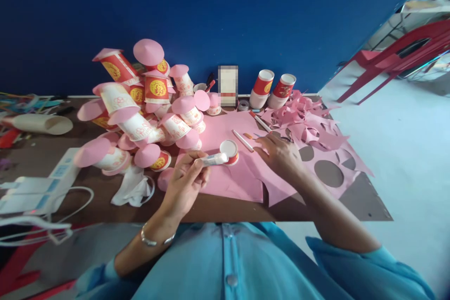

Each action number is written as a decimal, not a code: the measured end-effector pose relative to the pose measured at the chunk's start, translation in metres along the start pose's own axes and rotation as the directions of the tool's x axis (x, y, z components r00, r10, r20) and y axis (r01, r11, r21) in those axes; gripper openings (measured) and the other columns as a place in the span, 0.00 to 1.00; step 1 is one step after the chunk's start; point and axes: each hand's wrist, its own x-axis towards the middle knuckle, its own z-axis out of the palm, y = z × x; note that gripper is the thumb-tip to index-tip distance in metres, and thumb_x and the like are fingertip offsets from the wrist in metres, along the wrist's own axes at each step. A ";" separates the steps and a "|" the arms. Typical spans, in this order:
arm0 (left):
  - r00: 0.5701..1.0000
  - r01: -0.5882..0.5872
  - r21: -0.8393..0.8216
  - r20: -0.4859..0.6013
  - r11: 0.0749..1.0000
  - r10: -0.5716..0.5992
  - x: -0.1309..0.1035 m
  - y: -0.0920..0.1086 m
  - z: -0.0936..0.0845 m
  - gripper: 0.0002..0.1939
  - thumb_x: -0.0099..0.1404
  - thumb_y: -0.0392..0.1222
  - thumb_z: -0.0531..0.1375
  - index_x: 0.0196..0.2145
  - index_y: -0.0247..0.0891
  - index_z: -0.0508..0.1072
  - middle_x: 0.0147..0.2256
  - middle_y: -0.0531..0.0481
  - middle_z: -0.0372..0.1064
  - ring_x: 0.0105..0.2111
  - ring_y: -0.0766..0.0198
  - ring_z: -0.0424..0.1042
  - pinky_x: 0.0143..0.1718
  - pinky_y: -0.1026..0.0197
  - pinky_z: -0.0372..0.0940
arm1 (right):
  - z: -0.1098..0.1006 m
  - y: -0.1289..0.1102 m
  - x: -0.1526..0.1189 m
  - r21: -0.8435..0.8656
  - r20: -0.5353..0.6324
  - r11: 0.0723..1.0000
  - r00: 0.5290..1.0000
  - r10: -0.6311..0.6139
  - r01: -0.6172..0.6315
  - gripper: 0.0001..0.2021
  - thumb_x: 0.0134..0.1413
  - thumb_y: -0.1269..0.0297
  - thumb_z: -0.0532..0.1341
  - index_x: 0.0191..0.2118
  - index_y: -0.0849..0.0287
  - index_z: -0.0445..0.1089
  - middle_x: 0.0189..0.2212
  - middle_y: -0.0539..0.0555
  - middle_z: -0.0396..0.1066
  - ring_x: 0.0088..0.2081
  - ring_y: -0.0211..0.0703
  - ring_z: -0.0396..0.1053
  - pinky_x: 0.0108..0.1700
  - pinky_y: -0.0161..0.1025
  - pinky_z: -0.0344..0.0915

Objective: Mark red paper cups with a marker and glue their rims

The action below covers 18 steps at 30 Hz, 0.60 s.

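In my left hand (191, 173) is a white glue stick (214, 159) with blue print, pinched between thumb and fingers and pointing right. Its white end is at the edge of a small red-and-white paper cup (230, 154), which stands with its white round end up on a pink sheet (214, 183). My right hand (279, 152) reaches over the pink paper, thumb and fingers apart, with nothing visible in it. Just left of its fingertips lie a white pen (242, 140) and a small orange-brown piece (248, 136). A red-tipped marker (259, 121) lies beyond them.
Paper cups with pink cone tops (149, 52) are heaped at left. Two cup stacks (262, 89) stand by the blue wall. Pink scraps (302, 115) and a sheet with round holes (341, 187) lie at right. A white power strip (58, 178) with cables is at far left.
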 end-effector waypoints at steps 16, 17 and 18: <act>0.989 -0.141 0.349 0.100 0.927 0.113 -0.002 -0.006 -0.002 0.12 0.64 0.46 0.77 0.42 0.40 0.85 0.33 0.52 0.75 0.30 0.68 0.72 0.30 0.66 0.68 | -0.015 -0.031 -0.013 0.272 -0.053 0.951 0.989 -0.141 0.150 0.15 0.77 0.52 0.63 0.56 0.57 0.78 0.48 0.62 0.82 0.38 0.47 0.80 0.39 0.41 0.75; 0.981 -0.181 0.406 0.145 0.896 0.132 -0.003 -0.006 0.000 0.10 0.65 0.45 0.76 0.42 0.41 0.85 0.34 0.50 0.76 0.31 0.67 0.74 0.31 0.65 0.69 | -0.020 -0.040 -0.015 0.390 -0.052 0.900 0.981 -0.189 0.194 0.16 0.77 0.51 0.64 0.59 0.56 0.77 0.48 0.60 0.82 0.37 0.45 0.80 0.40 0.41 0.76; 0.971 -0.218 0.453 0.193 0.865 0.144 -0.004 -0.006 0.002 0.09 0.66 0.45 0.76 0.43 0.41 0.86 0.35 0.49 0.77 0.33 0.65 0.75 0.33 0.64 0.71 | -0.022 -0.049 -0.016 0.479 -0.044 0.848 0.971 -0.235 0.227 0.17 0.76 0.52 0.65 0.60 0.55 0.76 0.48 0.60 0.81 0.36 0.44 0.79 0.40 0.40 0.77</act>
